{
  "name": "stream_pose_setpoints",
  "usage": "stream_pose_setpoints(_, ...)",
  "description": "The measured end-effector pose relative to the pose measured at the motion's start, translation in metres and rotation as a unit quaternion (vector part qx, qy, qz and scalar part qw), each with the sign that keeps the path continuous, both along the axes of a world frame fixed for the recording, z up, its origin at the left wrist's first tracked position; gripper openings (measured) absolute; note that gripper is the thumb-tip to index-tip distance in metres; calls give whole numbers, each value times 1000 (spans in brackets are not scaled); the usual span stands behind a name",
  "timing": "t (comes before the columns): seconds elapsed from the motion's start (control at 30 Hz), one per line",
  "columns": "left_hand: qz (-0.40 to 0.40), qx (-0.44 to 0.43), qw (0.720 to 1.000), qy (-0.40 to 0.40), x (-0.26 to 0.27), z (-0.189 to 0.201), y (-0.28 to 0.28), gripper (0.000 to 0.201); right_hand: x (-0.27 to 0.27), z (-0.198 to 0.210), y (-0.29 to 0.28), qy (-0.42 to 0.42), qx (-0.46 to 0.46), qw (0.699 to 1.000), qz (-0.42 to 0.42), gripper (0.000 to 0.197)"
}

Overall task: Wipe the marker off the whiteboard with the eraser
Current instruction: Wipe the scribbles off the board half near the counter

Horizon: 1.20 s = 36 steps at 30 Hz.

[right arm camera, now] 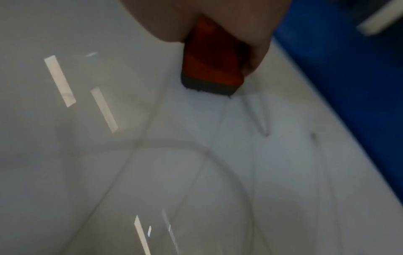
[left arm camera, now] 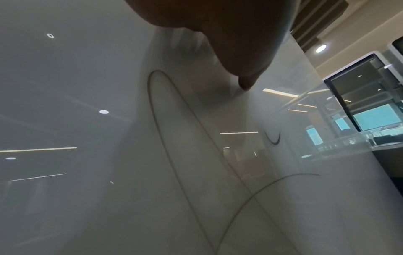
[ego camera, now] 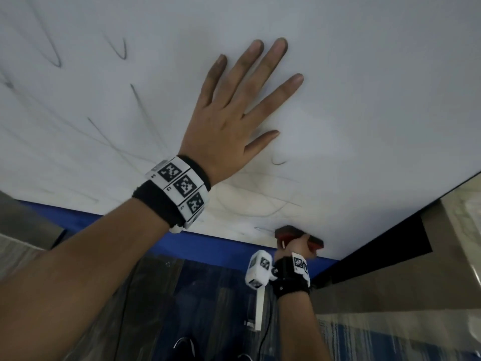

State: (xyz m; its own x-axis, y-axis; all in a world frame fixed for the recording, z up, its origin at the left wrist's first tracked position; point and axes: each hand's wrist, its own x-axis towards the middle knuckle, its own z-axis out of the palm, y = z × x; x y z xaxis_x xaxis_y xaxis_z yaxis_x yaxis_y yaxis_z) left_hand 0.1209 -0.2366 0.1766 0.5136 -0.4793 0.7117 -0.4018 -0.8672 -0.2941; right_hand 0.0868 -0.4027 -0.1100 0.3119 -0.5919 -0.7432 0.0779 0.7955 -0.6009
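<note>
Left hand (ego camera: 229,126), fingers spread flat, braces whiteboard (ego camera: 364,87) for steadiness. Right hand (ego camera: 294,250) grasps red eraser (ego camera: 299,237) w/ felt on board near bottom edge, probably mid-wipe; faint marker lines (ego camera: 122,50) remain at left.

Broad bare whiteboard (ego camera: 364,87) open up and to the right, blocked mid-board by the flat left hand (ego camera: 234,118) with 5 spread fingers, hemmed below by the blue edge (ego camera: 208,243) just beside the eraser (ego camera: 299,237) in the right hand (ego camera: 295,248).
</note>
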Motion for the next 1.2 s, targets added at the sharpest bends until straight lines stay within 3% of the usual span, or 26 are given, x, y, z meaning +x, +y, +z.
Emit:
stream_pose_setpoints(0.07,-3,-10,1000,14,-3,1,-2,63,-2,62,15,-73,-179,981,-13,65)
stream_pose_setpoints(0.13,-38,-44,997,40,-9,4,-3,60,-9,115,38,-171,-359,915,65,66)
stream_pose_setpoints(0.17,-58,-66,995,54,-13,7,-3,57,-10,132,48,-204,-409,884,97,66)
stream_pose_setpoints(0.23,-72,-100,990,67,-18,14,1,52,-8,141,54,-214,-442,864,109,64)
stream_pose_setpoints(0.43,95,-205,973,38,-12,35,52,81,-26,59,43,-83,-302,947,74,76)
stream_pose_setpoints(0.57,121,-189,973,54,-3,30,68,92,-18,17,38,4,-135,990,52,75)
stream_pose_setpoints(0.67,116,-190,974,46,-1,28,64,93,-4,-60,29,29,24,999,27,92)
stream_pose_setpoints(0.7,112,-190,974,42,-1,27,64,92,-4,-61,24,26,78,996,36,93)
stream_pose_setpoints(0.77,110,-187,976,35,1,26,66,92,-15,-5,28,17,105,990,97,69)
stream_pose_setpoints(0.8,110,-186,976,31,2,25,66,92,-18,27,35,-3,82,991,106,64)
stream_pose_setpoints(0.93,116,-183,976,21,5,20,66,93,-12,46,43,-83,21,980,181,56)
stream_pose_setpoints(1.1,111,-185,976,13,8,17,68,90,-14,12,50,21,56,982,176,53)
stream_pose_setpoints(1.2,111,-182,977,12,9,15,70,89,-21,-17,55,40,82,971,223,43)
